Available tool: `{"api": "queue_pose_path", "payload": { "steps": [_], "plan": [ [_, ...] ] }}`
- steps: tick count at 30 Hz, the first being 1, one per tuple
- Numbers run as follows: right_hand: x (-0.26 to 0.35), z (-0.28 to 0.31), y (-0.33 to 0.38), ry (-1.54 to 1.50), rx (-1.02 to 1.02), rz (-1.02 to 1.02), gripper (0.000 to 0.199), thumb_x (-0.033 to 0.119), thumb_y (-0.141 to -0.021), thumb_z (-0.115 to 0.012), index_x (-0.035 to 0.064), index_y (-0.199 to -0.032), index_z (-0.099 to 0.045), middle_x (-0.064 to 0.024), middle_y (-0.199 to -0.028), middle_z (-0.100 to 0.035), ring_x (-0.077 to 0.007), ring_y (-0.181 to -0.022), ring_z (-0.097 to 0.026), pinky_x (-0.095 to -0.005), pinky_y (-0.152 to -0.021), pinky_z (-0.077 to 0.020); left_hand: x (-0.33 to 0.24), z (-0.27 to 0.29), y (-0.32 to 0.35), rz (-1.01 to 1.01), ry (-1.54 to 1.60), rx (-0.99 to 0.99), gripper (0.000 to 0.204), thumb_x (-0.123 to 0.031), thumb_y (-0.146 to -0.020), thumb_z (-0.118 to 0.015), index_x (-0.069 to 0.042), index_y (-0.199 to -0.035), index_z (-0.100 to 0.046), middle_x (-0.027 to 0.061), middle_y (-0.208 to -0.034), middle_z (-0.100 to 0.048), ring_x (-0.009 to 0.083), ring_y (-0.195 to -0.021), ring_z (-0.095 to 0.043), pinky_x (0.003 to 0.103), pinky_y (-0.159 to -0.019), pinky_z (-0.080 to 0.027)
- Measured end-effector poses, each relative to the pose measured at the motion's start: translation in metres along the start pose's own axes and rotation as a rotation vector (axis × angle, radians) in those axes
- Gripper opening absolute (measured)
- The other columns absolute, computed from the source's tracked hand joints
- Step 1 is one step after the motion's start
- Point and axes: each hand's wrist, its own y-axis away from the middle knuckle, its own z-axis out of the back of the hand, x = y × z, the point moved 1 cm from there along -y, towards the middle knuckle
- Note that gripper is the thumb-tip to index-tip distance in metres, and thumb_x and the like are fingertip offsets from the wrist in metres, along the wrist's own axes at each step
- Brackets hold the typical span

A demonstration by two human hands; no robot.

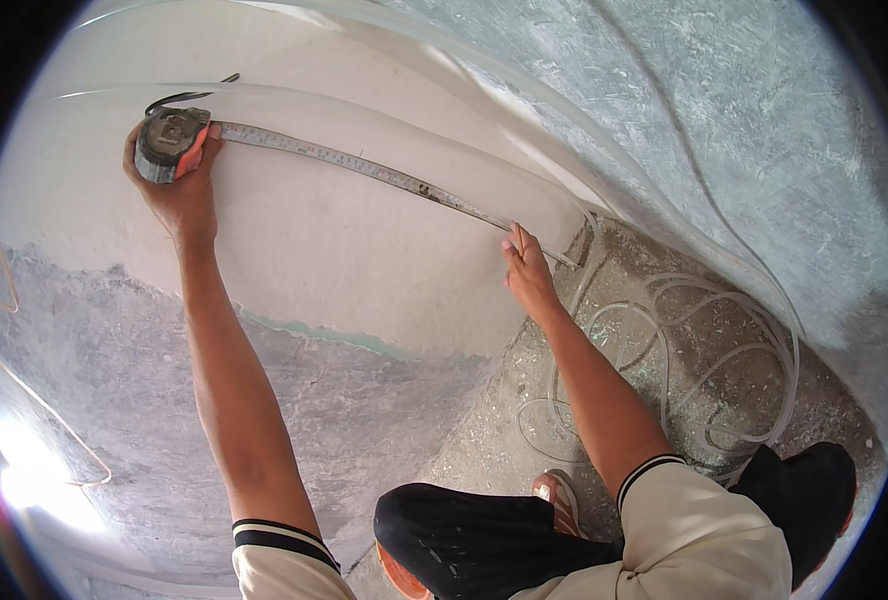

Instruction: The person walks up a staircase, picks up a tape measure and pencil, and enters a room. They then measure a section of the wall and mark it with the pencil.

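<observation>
My left hand (pixel 186 205) is closed around a tape measure (pixel 171 143) with a dark grey and red case, held up against the pale wall. A black wrist strap trails from the case. From it the blade (pixel 349 163) runs down to the right along the wall, its far end close to the wall's foot by the floor. My right hand (pixel 531 275) is beside the lower part of the blade. Its fingers pinch a thin yellowish stick that looks like a pencil (pixel 518 236), with the tip against the blade.
Clear flexible tubing (pixel 664 330) lies in loose loops on the speckled, dusty floor (pixel 504 440). More tubing arcs across the walls. A rough blue-grey wall (pixel 764 120) rises on the right. Grey plaster (pixel 364 410) borders the pale wall. A bright light (pixel 39 480) glares at lower left.
</observation>
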Motion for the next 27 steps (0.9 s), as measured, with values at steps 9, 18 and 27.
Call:
{"api": "queue_pose_path", "payload": {
  "steps": [9, 18, 27],
  "plan": [
    [0.002, 0.001, 0.002, 0.002, -0.019, -0.027, 0.050, 0.031, -0.110, -0.049, -0.0008, -0.149, -0.048, -0.0232, -0.140, -0.054, -0.0360, -0.129, -0.055, -0.0422, -0.108, -0.0448, -0.004, 0.004, 0.002, -0.010, 0.000, 0.004, 0.088, 0.003, -0.077, -0.089, -0.006, -0.145, -0.033, 0.0156, -0.130, -0.057, 0.0245, -0.114, -0.065, 0.036, -0.090, -0.066],
    [0.051, 0.023, 0.029, -0.204, -0.022, -0.193, 0.058, 0.050, -0.109, -0.047, 0.0021, -0.142, -0.053, -0.0095, -0.114, -0.066, -0.0111, -0.063, -0.055, -0.0274, -0.060, -0.0474, -0.016, 0.019, 0.006, 0.101, 0.031, 0.037, 0.080, 0.007, -0.081, -0.084, -0.002, -0.144, -0.036, 0.0151, -0.124, -0.064, 0.0227, -0.109, -0.069, 0.038, -0.090, -0.065],
    [0.119, 0.030, 0.035, -0.339, -0.004, 0.040, 0.060, 0.054, -0.110, -0.043, 0.0003, -0.096, -0.067, -0.0010, -0.073, -0.056, -0.0094, -0.061, -0.050, -0.0250, -0.059, -0.0425, -0.046, 0.136, 0.072, 0.221, 0.112, -0.156, 0.071, 0.006, -0.079, -0.085, -0.004, -0.140, -0.049, 0.0102, -0.117, -0.067, 0.0193, -0.103, -0.068, 0.035, -0.086, -0.063]
  ]
}}
